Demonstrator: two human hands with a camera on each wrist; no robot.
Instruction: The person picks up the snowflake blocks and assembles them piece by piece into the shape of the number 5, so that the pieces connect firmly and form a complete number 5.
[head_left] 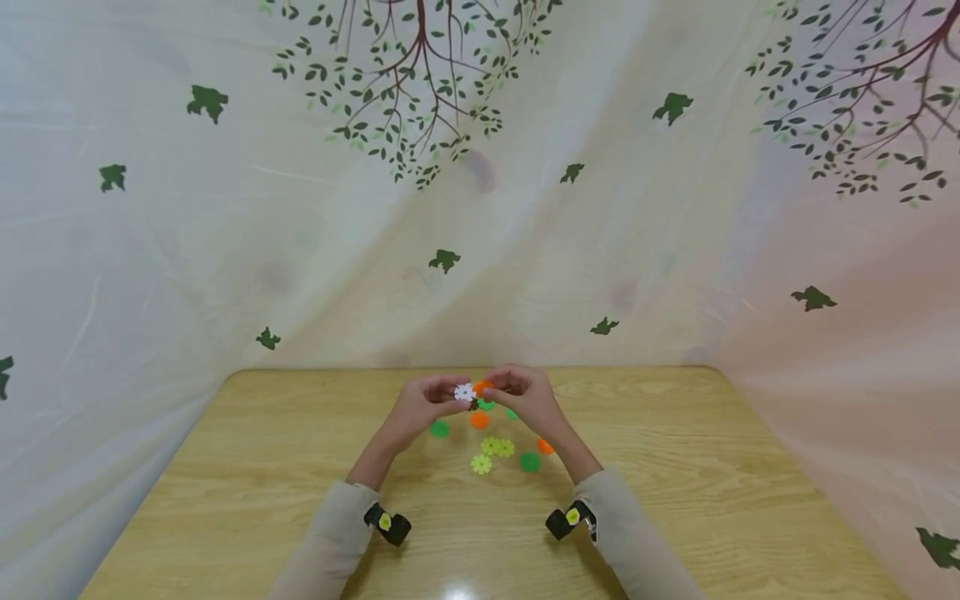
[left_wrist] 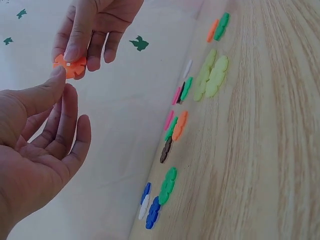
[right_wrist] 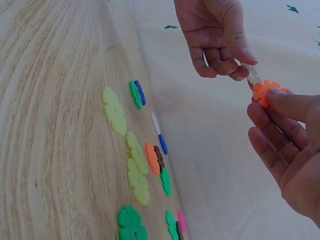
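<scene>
Above the table, my left hand point(head_left: 418, 408) pinches a white notched disc point(head_left: 464, 392), a flat flower-shaped interlocking piece, between thumb and fingers. My right hand point(head_left: 528, 402) pinches an orange notched disc point(right_wrist: 267, 93) of the same kind by its edge. The two discs meet edge to edge between the hands, the white one point(right_wrist: 254, 79) partly hidden behind the left fingers in the right wrist view. From the left wrist, the orange disc point(left_wrist: 75, 69) shows its slots and small centre hole, while the left thumb covers the white one.
Below the hands, several loose discs lie flat on the wooden table point(head_left: 262, 483): yellow-green ones point(head_left: 482, 464), green ones point(head_left: 529, 462), an orange one point(head_left: 479, 421), and blue ones point(left_wrist: 153, 212), plus brown, pink and white. A pale curtain point(head_left: 360, 275) with leaf prints hangs behind the far edge.
</scene>
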